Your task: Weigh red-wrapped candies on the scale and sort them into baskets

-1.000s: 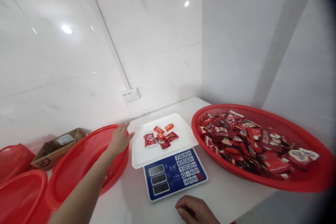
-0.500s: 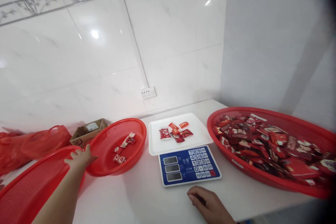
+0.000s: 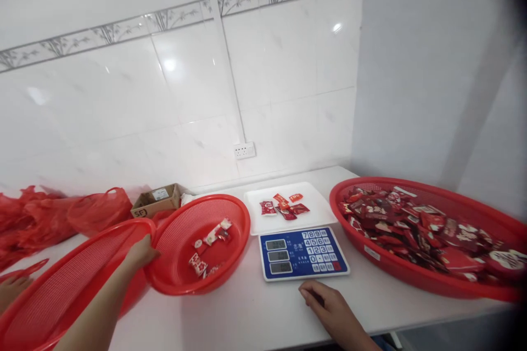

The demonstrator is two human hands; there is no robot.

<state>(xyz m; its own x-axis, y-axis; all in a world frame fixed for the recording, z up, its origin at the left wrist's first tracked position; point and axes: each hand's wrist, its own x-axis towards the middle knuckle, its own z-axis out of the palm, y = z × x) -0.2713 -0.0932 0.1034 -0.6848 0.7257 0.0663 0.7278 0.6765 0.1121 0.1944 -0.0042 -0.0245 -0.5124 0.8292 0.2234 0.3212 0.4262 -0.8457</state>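
My left hand (image 3: 142, 253) has its fingers curled over the rim of the middle red basket (image 3: 242, 247), where the left red basket (image 3: 49, 307) meets it. A few wrapped sweets (image 3: 198, 265) lie in the middle basket. Loosely curled, my right hand (image 3: 327, 303) rests on the white table just below the scale's blue keypad (image 3: 302, 255), with nothing seen in it. On the scale's white tray (image 3: 257, 226) are several red packets (image 3: 298, 209).
A large red basket (image 3: 373, 274) heaped with red packets (image 3: 428, 236) stands at the right. Red mesh bags (image 3: 99, 211) and a cardboard box (image 3: 152, 208) lie behind the baskets. Another person's hand (image 3: 14, 288) shows at the far left. The wall has a socket (image 3: 244, 150).
My left hand has gone from spread fingers to a closed grip on the rim. The middle and left baskets have shifted right, nearer the scale. My right hand stays curled.
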